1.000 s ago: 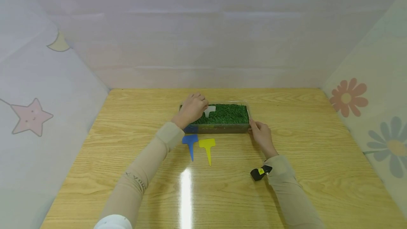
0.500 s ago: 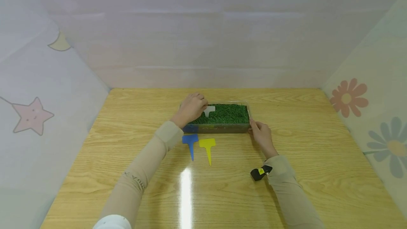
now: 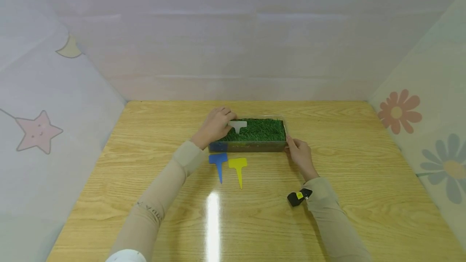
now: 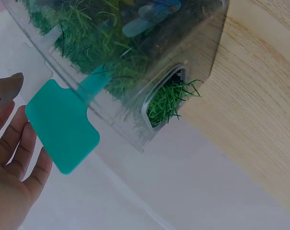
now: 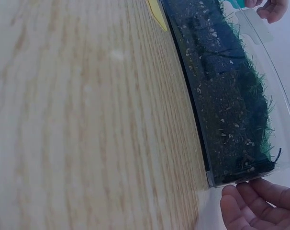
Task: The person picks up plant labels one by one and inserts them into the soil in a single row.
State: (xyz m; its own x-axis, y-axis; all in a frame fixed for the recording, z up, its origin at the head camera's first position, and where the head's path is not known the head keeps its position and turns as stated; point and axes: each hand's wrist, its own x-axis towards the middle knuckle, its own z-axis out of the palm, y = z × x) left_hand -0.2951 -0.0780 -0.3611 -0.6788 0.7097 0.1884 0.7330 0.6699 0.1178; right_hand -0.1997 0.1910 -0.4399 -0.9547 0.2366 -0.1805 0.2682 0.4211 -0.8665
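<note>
A clear planter box (image 3: 247,146) of artificial grass over dark soil stands near the table's far side. Upright in the grass is a white plant label (image 3: 238,125). My left hand (image 3: 215,124) is beside it at the box's left end. In the left wrist view, thumb and fingers are apart and the fingers (image 4: 20,153) are next to a teal plant label (image 4: 63,127) stuck in the grass. The left hand hides that label in the head view. My right hand (image 3: 300,157) grips the box's right end, its fingers (image 5: 255,203) against the end wall.
In front of the box, a blue plant label (image 3: 218,165) and a yellow plant label (image 3: 238,169) lie flat on the wooden table (image 3: 269,221). A black wrist camera (image 3: 298,197) sits on the right sleeve. Patterned sheets hang on the sides.
My left hand has drawn slightly left off the white label, and more of the label's head shows. The right hand stays on the box's end.
</note>
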